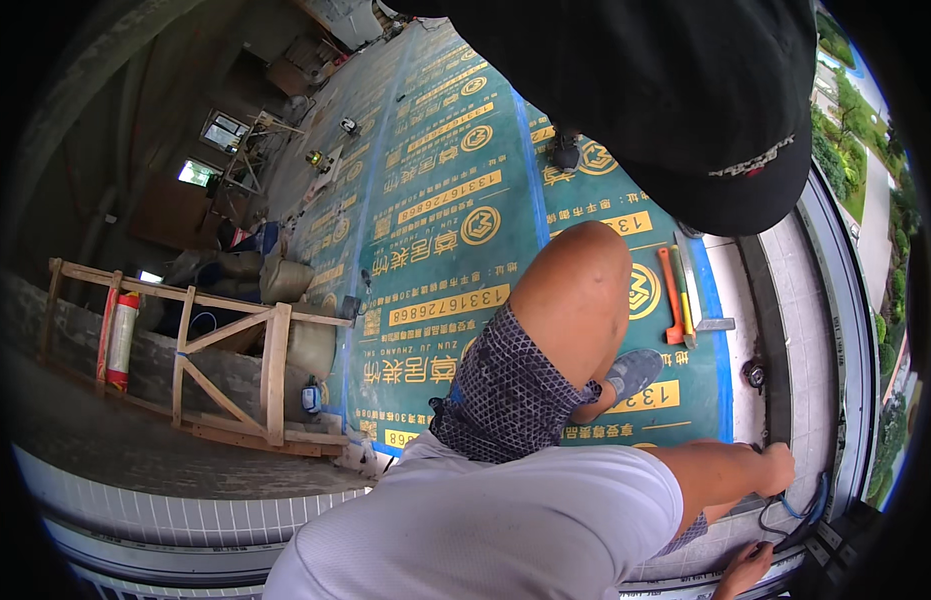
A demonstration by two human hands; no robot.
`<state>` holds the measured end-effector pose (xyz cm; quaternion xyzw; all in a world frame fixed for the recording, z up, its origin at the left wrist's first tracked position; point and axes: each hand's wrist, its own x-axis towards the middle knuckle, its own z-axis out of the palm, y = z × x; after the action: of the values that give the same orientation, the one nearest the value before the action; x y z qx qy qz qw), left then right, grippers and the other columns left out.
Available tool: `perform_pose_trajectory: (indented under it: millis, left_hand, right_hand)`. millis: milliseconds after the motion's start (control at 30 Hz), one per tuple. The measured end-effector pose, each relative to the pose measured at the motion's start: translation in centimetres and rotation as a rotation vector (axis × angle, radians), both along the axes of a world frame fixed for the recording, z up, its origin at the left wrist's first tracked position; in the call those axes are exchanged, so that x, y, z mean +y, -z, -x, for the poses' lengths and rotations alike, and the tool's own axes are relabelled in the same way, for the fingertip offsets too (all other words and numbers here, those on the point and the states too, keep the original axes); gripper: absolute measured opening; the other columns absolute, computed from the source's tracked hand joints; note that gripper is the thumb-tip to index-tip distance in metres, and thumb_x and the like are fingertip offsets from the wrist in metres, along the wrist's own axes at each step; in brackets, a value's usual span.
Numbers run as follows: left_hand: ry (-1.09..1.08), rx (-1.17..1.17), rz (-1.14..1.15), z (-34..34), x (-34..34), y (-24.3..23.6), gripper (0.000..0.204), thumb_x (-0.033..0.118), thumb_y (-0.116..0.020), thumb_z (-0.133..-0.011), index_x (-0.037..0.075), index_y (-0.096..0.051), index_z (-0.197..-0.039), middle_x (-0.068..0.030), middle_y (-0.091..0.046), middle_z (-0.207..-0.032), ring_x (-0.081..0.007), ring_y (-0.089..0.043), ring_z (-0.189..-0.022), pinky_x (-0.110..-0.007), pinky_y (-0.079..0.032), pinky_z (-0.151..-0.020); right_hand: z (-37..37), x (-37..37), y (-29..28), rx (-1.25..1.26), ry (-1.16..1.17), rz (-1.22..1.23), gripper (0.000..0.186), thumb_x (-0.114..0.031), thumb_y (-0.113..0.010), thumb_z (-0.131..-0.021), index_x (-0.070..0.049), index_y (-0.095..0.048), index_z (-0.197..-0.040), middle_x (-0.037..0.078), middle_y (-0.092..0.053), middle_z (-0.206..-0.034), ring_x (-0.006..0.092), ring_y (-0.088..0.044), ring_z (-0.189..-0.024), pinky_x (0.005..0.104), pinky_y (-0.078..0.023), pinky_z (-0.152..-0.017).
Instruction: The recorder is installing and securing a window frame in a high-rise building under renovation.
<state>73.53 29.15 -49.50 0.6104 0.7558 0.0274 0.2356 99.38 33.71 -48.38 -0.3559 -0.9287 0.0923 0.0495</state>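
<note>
Beside the window frame at the lower right, my left hand [778, 468] is closed, with its fingers curled down at the edge of a grey tiled strip [810, 400]. What it grips is hidden; a small dark part shows by its knuckles. Lower down, my right hand [747, 568] has its fingers bent together around something small and dark that I cannot make out. A dark and blue cable [807, 510] loops between and beside the two hands. My bent knee [590, 260] and patterned shorts [510, 390] show that I am crouching.
An orange-red tool [670, 295] and a yellow-handled hammer [684, 300] lie on green floor sheeting [425, 250]. A black round object [753, 373] sits on the pale strip. A wooden frame [230, 360] stands at left. A black cap [725, 120] covers the upper right.
</note>
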Motion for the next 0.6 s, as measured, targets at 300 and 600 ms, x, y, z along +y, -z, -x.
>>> perform_pose_trajectory:
  millis: [300, 600]
  left_hand:
    - [0.039, 0.065, -0.023, -3.1, 1.3, -0.8, 0.018, 0.024, -0.071, -0.089, 0.021, -0.086, -0.097, -0.0015, -0.082, -0.098, -0.0223, -0.079, -0.095, -0.046, -0.06, -0.072]
    - [0.08, -0.137, 0.069, -1.4, -0.3, -4.3, 0.017, 0.015, -0.071, -0.088, 0.006, -0.082, -0.097, -0.0182, -0.08, -0.103, -0.0342, -0.079, -0.098, -0.045, -0.063, -0.085]
  right_hand:
    - [-2.7, 1.3, -0.3, 0.106, 0.032, 0.0, 0.016, -0.013, -0.065, -0.093, 0.001, -0.059, -0.092, 0.023, -0.062, -0.09, 0.0461, -0.059, -0.09, 0.0548, -0.046, -0.083]
    - [-1.5, -0.1, -1.5, 0.132, 0.078, -0.048, 0.015, -0.01, -0.073, -0.083, -0.006, -0.059, -0.084, 0.015, -0.063, -0.083, 0.0372, -0.062, -0.086, 0.0484, -0.048, -0.08]
